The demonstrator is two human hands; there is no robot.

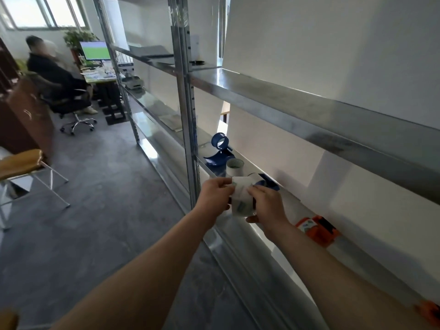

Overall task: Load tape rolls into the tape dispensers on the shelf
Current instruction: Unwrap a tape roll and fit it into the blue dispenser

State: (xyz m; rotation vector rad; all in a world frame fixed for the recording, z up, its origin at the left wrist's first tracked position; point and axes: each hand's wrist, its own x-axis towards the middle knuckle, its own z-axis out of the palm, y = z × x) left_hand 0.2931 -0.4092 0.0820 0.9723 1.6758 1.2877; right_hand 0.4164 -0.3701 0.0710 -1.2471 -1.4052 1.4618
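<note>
I have the tape roll [242,198] up in front of the shelf [262,90], just off its front edge. My right hand [266,203] is wrapped around the roll, thumb under it. My left hand [215,195] pinches the loose end of the tape between thumb and fingers. A second roll [234,166] stands on the shelf by the front edge, with a blue dispenser [220,148] beyond it and an orange dispenser [317,228] nearer me. To do this well, I'd peel the end free slowly and keep it flat, so it doesn't fold back and stick, before carrying the roll to a dispenser.
</note>
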